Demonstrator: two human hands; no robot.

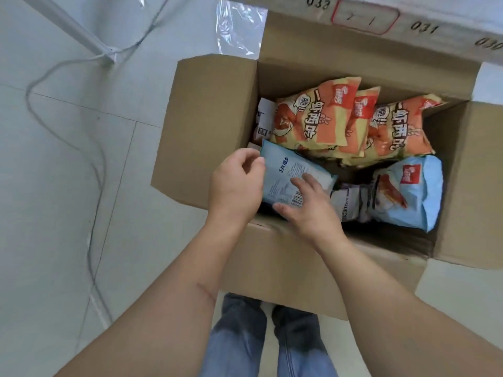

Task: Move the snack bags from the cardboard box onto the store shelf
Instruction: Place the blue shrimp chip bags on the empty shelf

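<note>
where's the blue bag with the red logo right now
In the head view, the blue bag with the red logo lies in the cardboard box, at its near right, just below the orange snack bags, untouched by either hand.

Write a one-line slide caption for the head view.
Both hands, left and right, hold a blue snack bag over an open cardboard box of orange bags.

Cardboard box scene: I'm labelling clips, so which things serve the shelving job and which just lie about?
Job: cardboard box; orange snack bags; blue bag in the left hand and right hand; second blue bag.
Lying about: white cable; clear plastic wrap.
</note>
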